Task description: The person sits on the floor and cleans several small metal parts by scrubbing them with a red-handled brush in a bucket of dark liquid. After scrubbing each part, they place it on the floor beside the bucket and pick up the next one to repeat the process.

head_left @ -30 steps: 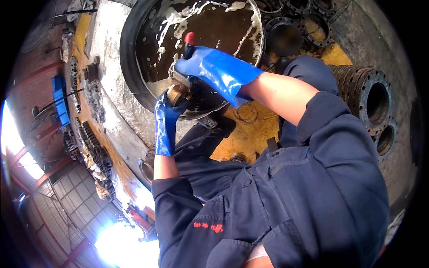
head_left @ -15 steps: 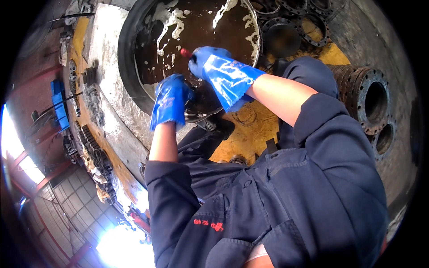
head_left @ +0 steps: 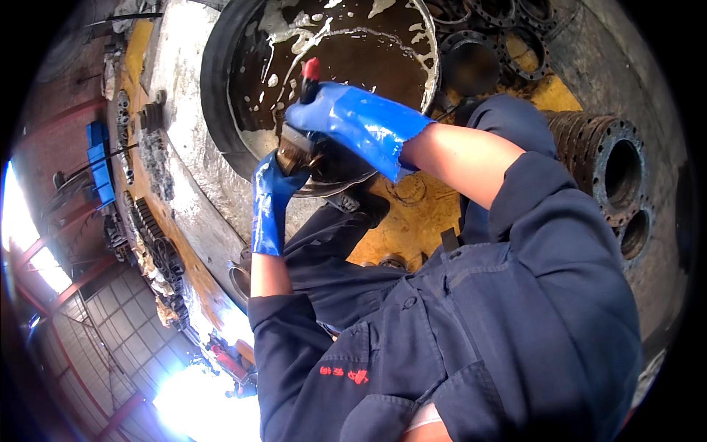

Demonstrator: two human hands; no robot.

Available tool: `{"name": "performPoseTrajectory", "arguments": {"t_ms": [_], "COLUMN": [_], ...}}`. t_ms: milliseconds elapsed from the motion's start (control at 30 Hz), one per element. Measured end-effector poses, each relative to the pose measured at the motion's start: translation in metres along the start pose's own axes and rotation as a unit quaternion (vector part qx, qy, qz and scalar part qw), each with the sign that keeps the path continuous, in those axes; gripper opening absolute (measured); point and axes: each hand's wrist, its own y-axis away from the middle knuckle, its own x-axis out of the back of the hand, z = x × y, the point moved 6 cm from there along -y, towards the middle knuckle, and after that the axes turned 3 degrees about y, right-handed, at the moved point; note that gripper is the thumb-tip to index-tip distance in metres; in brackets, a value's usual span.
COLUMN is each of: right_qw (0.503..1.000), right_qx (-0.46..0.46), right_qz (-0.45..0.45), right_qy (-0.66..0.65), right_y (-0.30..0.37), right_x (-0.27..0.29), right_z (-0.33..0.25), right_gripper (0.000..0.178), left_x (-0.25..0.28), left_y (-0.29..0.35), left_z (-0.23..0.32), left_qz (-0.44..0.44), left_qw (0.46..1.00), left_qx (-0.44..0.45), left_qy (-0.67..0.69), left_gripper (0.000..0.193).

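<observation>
Over the near left part of a round tub of brown liquid, both my hands wear wet blue gloves. My right hand is closed round a brush with a red-tipped black handle. Its metal band and brown bristles point down toward my left hand. That hand sits at the tub's near left rim, fingers curled just beneath the bristles. What it grips is dark and mostly covered by the brush and the right glove. Patches of pale foam float on the liquid.
Several dark flanged rings lie beyond the tub on the right. A stack of rusty flanges stands at the right. A metal ring rests near my left forearm. Chain-like metal parts line the left side, near a blue object.
The brush has come into fuller view, its bristles now by my left hand. My right hand has shifted left and slightly down; my left hand has moved down toward the near rim.
</observation>
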Motion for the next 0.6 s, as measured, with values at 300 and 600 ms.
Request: {"name": "performPoseTrajectory", "arguments": {"t_ms": [300, 600], "right_qw": [0.996, 0.968], "right_qx": [0.007, -0.042], "right_qz": [0.061, 0.157], "right_qy": [-0.058, 0.191], "right_y": [0.002, -0.032], "right_x": [0.014, 0.019], "right_z": [0.032, 0.057], "right_gripper": [0.041, 0.04], "left_x": [0.003, -0.01], "left_y": [-0.032, -0.047], "left_z": [0.087, 0.109], "left_qz": [-0.086, -0.126], "left_qw": [0.947, 0.952], "left_qx": [0.048, 0.009], "left_qy": [-0.306, -0.281], "left_gripper": [0.068, 0.038]}}
